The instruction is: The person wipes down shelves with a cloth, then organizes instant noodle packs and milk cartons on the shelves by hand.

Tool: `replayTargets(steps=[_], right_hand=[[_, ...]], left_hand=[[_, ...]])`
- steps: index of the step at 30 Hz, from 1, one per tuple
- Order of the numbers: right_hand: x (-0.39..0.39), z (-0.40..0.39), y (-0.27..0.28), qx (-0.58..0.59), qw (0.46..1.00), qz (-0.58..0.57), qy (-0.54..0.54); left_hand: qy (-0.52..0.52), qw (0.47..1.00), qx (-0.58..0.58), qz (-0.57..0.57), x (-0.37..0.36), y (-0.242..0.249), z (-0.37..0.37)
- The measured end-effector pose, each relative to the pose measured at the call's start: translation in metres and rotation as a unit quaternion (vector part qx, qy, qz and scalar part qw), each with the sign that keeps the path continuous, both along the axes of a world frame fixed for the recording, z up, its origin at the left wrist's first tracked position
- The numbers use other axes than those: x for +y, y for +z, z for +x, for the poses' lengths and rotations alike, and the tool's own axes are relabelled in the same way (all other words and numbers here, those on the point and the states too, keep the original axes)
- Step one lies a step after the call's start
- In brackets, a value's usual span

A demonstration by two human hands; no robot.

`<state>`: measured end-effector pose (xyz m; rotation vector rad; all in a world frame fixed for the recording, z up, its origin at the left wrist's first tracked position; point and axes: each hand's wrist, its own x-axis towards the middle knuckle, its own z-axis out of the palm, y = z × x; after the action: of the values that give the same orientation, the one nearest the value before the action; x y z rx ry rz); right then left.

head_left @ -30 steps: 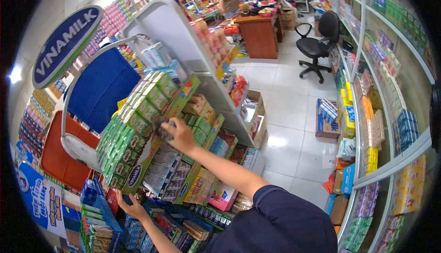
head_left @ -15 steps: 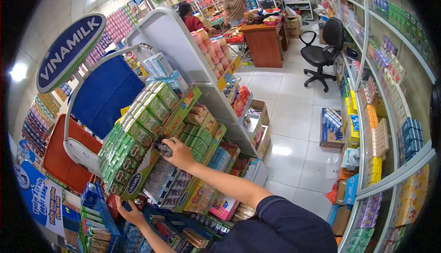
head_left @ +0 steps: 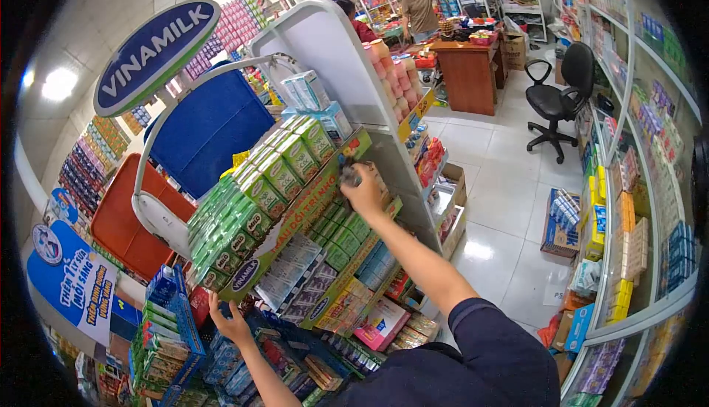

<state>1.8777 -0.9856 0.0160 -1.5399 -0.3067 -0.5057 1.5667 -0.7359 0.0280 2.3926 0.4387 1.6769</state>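
Note:
My right hand (head_left: pixel 365 194) is closed around a crumpled dark grey cloth (head_left: pixel 348 173). It presses at the right part of the green-and-orange shelf edge strip (head_left: pixel 295 220), just below the top shelf. Green Milo drink cartons (head_left: pixel 255 222) stand in packed rows on that shelf, up to the strip. My left hand (head_left: pixel 232 324), fingers apart and holding nothing, is by the lower left corner of the rack, near the strip's Vinamilk end. Smaller green cartons (head_left: pixel 341 238) fill the tier under my right forearm.
An oval Vinamilk sign (head_left: pixel 157 58) rises above the rack on a white frame. Blue (head_left: pixel 210 130) and red chair backs (head_left: pixel 140 207) are behind it. To the right are a tiled aisle, a black office chair (head_left: pixel 559 100) and glass-fronted shelves. Two people are near a wooden desk (head_left: pixel 467 78).
My right hand has moved with the cloth along the strip, up and to the right, toward its far end. My left hand stays near the lower left corner. The view has shifted.

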Motion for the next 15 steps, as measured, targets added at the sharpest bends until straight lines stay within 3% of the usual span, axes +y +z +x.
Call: replayTargets(steps=[2,3,6,8,10,13,15], right_hand=[[0.022,-0.023,-0.018,-0.063,0.995,-0.043,0.060],[0.019,-0.045,-0.009,-0.025,0.986,-0.112,0.119],[0.021,-0.043,-0.010,-0.058,0.977,-0.197,0.062],[0.004,-0.021,-0.003,-0.067,0.983,-0.151,0.074],[-0.011,0.008,0.004,-0.134,0.978,-0.157,-0.044],[-0.036,0.061,0.013,-0.020,0.995,-0.032,-0.089],[-0.038,0.073,0.015,-0.010,0.993,-0.059,-0.103]], left_hand=[[0.000,1.000,-0.001,-0.002,-0.001,-0.004,0.005],[0.002,1.000,-0.002,-0.001,0.001,-0.005,0.003],[0.002,1.000,-0.008,-0.013,0.005,-0.007,0.003],[0.001,1.000,0.001,-0.018,0.005,-0.005,0.001],[0.003,1.000,0.000,-0.011,0.007,-0.005,0.000],[-0.003,1.000,-0.008,-0.015,0.007,-0.005,0.004],[-0.013,0.999,-0.017,-0.027,0.006,-0.006,0.002]])
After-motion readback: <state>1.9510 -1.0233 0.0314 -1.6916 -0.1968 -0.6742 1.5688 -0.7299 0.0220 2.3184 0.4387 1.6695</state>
